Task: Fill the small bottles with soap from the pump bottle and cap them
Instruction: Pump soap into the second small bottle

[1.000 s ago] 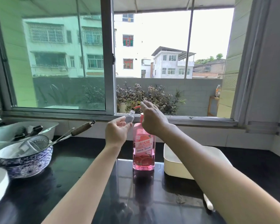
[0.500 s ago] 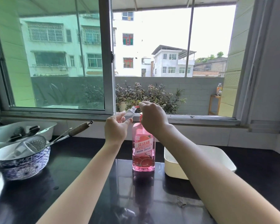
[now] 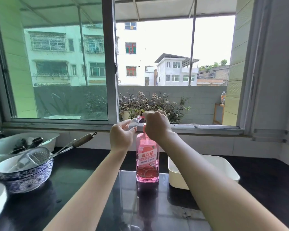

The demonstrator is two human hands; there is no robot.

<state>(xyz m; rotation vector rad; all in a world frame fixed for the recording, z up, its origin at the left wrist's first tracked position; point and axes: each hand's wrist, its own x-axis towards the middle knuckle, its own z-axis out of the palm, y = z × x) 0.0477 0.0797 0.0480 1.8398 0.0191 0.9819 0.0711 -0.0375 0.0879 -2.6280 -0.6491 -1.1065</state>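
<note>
A pink pump bottle (image 3: 147, 161) with a grapefruit label stands upright on the black counter (image 3: 83, 177). My right hand (image 3: 156, 125) rests on top of its pump head, fingers curled over it, hiding most of the pump. My left hand (image 3: 122, 135) holds a small clear bottle (image 3: 133, 123) tilted, with its open mouth up against the red pump spout. I cannot tell how much soap is inside the small bottle.
A white rectangular tray (image 3: 223, 165) sits right of the pump bottle. At the left are a blue-patterned bowl (image 3: 26, 178) holding a strainer and a glass, a white dish rack (image 3: 5, 145), and a white rim at the lower left. The window sill runs behind.
My left hand has tilted the small bottle further and brought its mouth to the spout. My right hand has curled down onto the pump head.
</note>
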